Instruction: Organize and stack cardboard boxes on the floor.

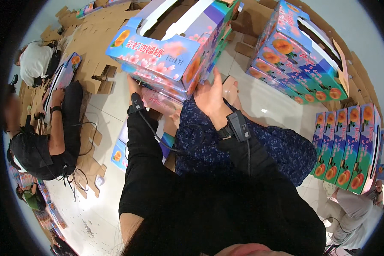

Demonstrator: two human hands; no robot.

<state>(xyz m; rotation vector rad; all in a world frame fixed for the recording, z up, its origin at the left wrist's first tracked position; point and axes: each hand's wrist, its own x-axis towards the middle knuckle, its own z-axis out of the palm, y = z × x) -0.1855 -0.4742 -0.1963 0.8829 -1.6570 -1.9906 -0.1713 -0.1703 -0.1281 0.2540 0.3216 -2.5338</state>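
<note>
A blue, pink and purple fruit carton [158,53] with peach pictures and blossoms stands in front of me, tilted, with a long opening in its top between white flaps. My left hand [134,88] grips its near left lower corner, with most fingers hidden by the cardboard. On the near right lower corner, my right hand [209,97] is closed with the thumb up along the side and the fingers partly underneath. More printed cardboard edges show behind its right side. Below it, between my arms, lies a pink printed panel [160,100], partly covered by the carton and my left forearm.
Several cartons stand in a row [296,55] at the far right, and another row [345,147] stands nearer. Flat brown cardboard [91,36] covers the floor at the far left. A person in black [42,149] sits at left handling a carton; another in grey trousers [354,213] is at lower right.
</note>
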